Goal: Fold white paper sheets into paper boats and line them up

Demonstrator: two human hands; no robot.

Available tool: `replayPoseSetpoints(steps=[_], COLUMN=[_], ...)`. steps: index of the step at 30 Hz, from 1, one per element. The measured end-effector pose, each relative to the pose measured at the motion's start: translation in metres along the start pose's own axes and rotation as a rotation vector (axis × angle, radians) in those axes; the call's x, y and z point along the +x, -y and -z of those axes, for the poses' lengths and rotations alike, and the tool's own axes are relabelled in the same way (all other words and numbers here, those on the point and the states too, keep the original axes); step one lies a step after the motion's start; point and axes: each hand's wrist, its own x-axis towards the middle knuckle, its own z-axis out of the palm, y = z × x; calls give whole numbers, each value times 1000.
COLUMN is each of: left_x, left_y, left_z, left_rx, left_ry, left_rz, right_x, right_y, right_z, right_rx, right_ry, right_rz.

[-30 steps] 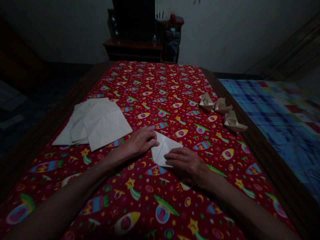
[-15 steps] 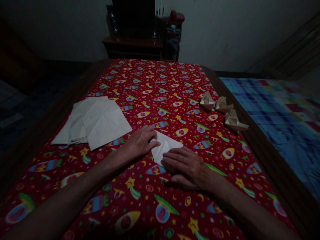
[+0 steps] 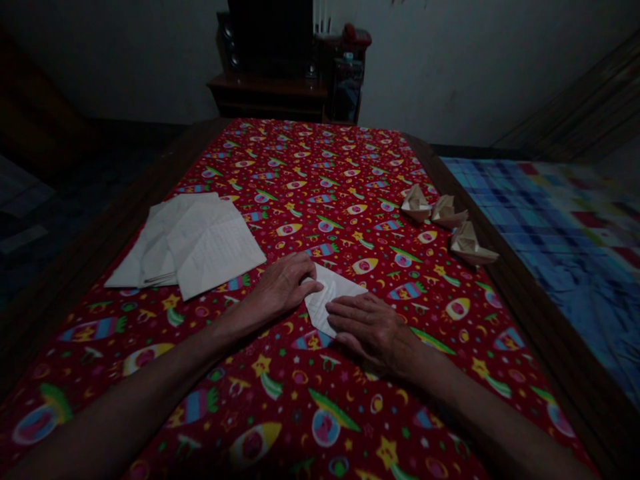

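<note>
A small folded sheet of white paper [image 3: 327, 297] lies flat on the red patterned tablecloth in front of me. My left hand [image 3: 290, 277] grips the paper's left edge, thumb on top and fingers curled over the far side. Across its right part rests my right hand [image 3: 373, 327], palm down with the fingers laid out flat, covering that corner. To the left of my hands is a loose pile of creased paper sheets [image 3: 215, 240]. Three folded paper boats [image 3: 416, 205] stand in a slanting row at the table's right side.
The red tablecloth [image 3: 320, 413] covers the middle of a dark wooden table [image 3: 530, 333]. Beyond its far end are a screen [image 3: 270, 33] on a wooden cabinet [image 3: 265, 90]. To the right, a blue checked cloth [image 3: 500, 207] spreads over a low surface.
The right thumb has drawn in closer to the fingers and paper, and the crease in the paper's middle looks flatter. The view has shifted slightly; the left hand keeps its place.
</note>
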Motion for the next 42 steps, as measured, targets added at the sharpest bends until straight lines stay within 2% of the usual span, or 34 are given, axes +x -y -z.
replayPoseSetpoints(steps=[9,14,19,23,32,37,39,42], left_x=[-1,-4,-10,-10,-5,-8,-18,-44], left_y=[-1,-2,-10,-7,20,15,5,-12], left_z=[0,-2,0,1,-3,0,2,5], left_rx=[66,28,145,245,283,283,283,293], left_ry=[2,-35,-160,-247,-333,-380,-352,-157], left_rz=[-59,-53,7,70,148,142,66,-86], right_x=[2,5,7,8,7,8,8,8], right_y=[0,0,2,4,4,6,6,5], right_z=[-3,-6,-9,-11,-12,-10,-10,-12], right_rx=[-55,-80,-71,-84,-52,-44,-39,-33], right_ry=[19,58,27,12,-19,-5,-20,-35], right_rz=[-4,18,-5,-31,-47,-50,-47,-50])
